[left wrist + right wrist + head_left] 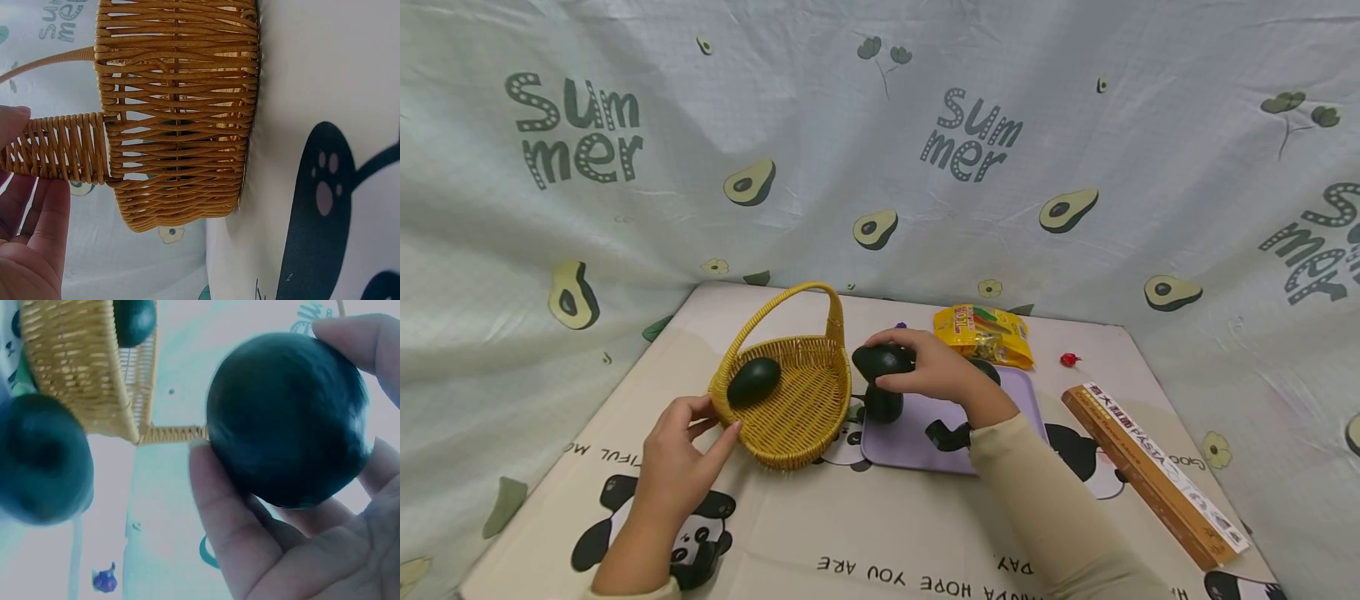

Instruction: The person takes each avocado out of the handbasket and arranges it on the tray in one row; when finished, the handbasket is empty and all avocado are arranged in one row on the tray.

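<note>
A yellow wicker basket (805, 408) with a tall handle stands left of centre, with one dark green avocado (754, 382) inside. My left hand (681, 450) pinches the base of the basket handle (56, 147) between thumb and fingers. Raised over the left end of a lilac tray (917, 458), my right hand (936, 367) grips another avocado (287, 419), fingers curled round it. Below it a further avocado (883, 406) sits on the tray, right of the basket. One more avocado (987, 371) shows partly behind my right wrist.
A yellow snack bag (985, 335) lies behind the tray. To the right are a small red object (1070, 360) and a long brown pasta box (1153, 475). A small purple object (105, 579) lies at the back. Printed cloth hangs around the table.
</note>
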Demonstrator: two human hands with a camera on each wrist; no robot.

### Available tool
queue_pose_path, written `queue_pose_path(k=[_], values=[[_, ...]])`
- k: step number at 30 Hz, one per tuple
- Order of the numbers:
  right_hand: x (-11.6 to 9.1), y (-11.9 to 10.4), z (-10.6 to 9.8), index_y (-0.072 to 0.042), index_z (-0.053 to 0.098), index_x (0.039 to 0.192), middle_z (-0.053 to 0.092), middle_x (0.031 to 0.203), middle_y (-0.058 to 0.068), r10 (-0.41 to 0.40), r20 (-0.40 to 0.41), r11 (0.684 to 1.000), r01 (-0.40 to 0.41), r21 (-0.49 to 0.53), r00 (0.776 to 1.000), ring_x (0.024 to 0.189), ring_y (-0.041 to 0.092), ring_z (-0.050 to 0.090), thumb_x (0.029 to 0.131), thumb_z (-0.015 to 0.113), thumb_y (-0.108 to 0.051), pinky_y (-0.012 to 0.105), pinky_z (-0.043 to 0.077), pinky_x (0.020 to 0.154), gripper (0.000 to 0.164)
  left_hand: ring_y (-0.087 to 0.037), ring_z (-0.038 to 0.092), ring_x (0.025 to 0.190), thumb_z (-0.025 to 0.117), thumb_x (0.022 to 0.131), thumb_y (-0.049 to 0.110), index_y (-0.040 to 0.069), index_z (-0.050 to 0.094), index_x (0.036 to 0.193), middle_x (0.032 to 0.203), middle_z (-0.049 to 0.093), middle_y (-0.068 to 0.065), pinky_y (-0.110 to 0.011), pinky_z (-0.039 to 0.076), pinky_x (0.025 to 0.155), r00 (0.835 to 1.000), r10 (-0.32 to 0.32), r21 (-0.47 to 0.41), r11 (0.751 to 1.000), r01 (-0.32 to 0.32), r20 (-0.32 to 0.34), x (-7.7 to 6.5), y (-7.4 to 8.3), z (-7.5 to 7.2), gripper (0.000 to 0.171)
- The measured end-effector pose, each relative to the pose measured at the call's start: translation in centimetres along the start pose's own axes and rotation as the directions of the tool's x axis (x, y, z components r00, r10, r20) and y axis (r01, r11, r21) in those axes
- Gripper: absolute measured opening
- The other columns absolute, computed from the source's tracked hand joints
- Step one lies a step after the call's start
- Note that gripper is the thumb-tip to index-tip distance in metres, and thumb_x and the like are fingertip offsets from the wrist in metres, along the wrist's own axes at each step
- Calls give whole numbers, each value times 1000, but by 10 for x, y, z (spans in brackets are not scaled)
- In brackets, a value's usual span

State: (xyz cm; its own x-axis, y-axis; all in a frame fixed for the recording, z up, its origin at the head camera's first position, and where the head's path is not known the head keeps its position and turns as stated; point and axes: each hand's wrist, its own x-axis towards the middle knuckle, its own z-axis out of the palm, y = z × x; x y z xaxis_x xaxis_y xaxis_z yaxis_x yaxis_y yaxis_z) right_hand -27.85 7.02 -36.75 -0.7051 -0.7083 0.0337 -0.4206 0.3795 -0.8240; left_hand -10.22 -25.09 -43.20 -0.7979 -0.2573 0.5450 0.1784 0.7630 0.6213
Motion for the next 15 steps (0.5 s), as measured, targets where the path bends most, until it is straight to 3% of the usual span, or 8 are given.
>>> queue_pose_path(k=[9,15], values=[[-13,16,-17,-37,65,132,60,138,-1,29,-173,999,-26,19,984,104,31,66,87,81,-31,42,60,86,48,-28,68,108,85,80,1,-1,58,118,113,63,-11,6,40,92,1000,-2,-7,1000,2,0,0,1,0,47],[-20,31,-27,-34,68,132,63,136,2,8,-246,998,-24,-62,969,109,27,61,94,75,-28,40,57,93,39,-28,67,108,85,81,2,0,57,118,113,63,-11,1,43,93,1000,-5,-2,1000,5,2,0,0,1,47]])
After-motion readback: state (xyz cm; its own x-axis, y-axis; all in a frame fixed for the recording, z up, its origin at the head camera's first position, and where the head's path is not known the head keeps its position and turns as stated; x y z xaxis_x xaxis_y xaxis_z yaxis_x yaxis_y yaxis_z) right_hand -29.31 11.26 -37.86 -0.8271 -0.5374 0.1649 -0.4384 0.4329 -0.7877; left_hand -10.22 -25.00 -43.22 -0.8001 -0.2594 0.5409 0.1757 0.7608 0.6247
